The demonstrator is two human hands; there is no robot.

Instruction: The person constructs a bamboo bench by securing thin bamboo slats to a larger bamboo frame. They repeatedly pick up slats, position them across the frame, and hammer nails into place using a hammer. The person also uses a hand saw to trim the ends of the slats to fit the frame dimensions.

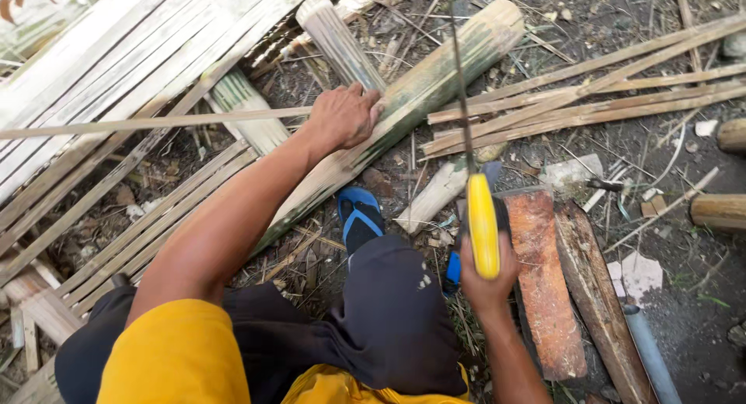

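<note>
I press my left hand (342, 116) flat on the thick bamboo pole (412, 101) lying across the littered ground, steadying it, while my right hand (488, 280) grips the yellow-handled saw (482, 221), its blade over the pole.

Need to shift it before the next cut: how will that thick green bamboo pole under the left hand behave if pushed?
The bamboo pole is round, so it would probably roll sideways without the left hand bracing it. It looks thick and stiff, unlikely to flex. Its green skin may be slippery.
</note>
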